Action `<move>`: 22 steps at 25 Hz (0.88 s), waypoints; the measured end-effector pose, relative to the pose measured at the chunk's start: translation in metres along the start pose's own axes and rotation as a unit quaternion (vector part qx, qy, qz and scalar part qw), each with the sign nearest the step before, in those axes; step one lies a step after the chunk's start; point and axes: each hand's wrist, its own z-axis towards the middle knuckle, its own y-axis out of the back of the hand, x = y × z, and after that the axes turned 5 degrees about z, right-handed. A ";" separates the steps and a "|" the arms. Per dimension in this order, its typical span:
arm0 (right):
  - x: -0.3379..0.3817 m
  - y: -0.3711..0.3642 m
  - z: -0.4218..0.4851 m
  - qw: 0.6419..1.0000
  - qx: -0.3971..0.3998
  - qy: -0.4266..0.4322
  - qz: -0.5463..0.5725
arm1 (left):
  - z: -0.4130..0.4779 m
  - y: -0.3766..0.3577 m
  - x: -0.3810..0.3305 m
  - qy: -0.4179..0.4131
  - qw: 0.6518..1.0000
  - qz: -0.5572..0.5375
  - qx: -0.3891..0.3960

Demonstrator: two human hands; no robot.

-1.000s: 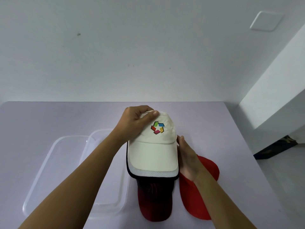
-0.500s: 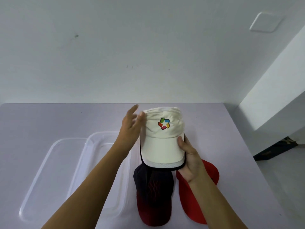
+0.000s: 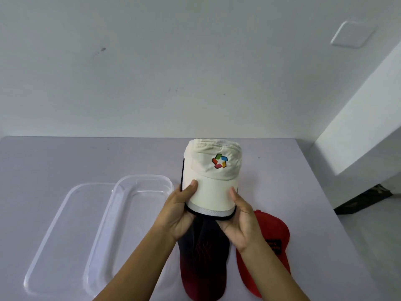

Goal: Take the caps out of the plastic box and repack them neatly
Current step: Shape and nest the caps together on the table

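I hold a cream cap (image 3: 213, 183) with a colourful logo above the table, its brim pointing toward me. My left hand (image 3: 180, 211) grips the brim's left edge, thumb on top. On the brim's right edge my right hand (image 3: 240, 222) grips the same way. Under the raised cap lies a black-and-dark-red cap (image 3: 202, 261) flat on the table. A bright red cap (image 3: 269, 248) lies to its right, partly behind my right forearm. The clear plastic box (image 3: 121, 224) stands to the left with nothing in it.
A clear lid (image 3: 54, 235) lies left of the box, partly under it. The lilac table (image 3: 65, 159) ends at a white wall behind and drops off at the right edge, where a white block and dark floor show.
My left hand left the cap's crown and came down to grip the brim's left edge. The cream cap has risen and shifted right, uncovering more of the dark cap.
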 end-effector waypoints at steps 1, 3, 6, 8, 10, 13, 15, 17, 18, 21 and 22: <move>-0.004 0.002 -0.001 1.000 -0.010 0.001 0.022 | 0.000 0.000 0.000 -0.013 0.999 0.029 -0.011; -0.008 0.003 -0.002 0.999 -0.021 0.005 0.050 | -0.002 0.003 0.000 -0.039 0.995 0.090 -0.016; -0.007 0.000 -0.002 0.998 -0.043 -0.004 0.041 | -0.005 0.009 -0.004 -0.043 0.981 0.188 -0.036; -0.001 -0.001 0.000 0.997 -0.081 0.002 0.007 | 0.000 0.011 -0.015 -0.054 0.940 0.326 -0.087; 0.005 -0.002 -0.002 0.993 -0.111 0.009 -0.042 | 0.007 0.012 -0.034 -0.112 0.884 0.435 -0.132; 0.008 -0.004 -0.009 0.993 -0.093 -0.003 -0.070 | 0.011 0.014 -0.067 -0.223 0.842 0.485 -0.070; 0.007 -0.005 -0.014 0.994 -0.083 -0.013 -0.070 | 0.011 0.017 -0.082 -0.239 0.818 0.523 -0.009; 0.005 -0.005 -0.017 0.994 -0.078 -0.021 -0.075 | 0.012 0.019 -0.092 -0.229 0.788 0.572 0.003; 0.005 -0.005 -0.018 0.994 -0.077 -0.024 -0.076 | 0.013 0.020 -0.096 -0.224 0.771 0.596 0.002; 0.003 -0.007 -0.021 0.994 -0.076 -0.027 -0.070 | 0.015 0.020 -0.100 -0.216 0.740 0.638 0.009; 0.003 -0.008 -0.020 0.994 -0.073 -0.025 -0.074 | 0.016 0.019 -0.102 -0.221 0.733 0.644 -0.002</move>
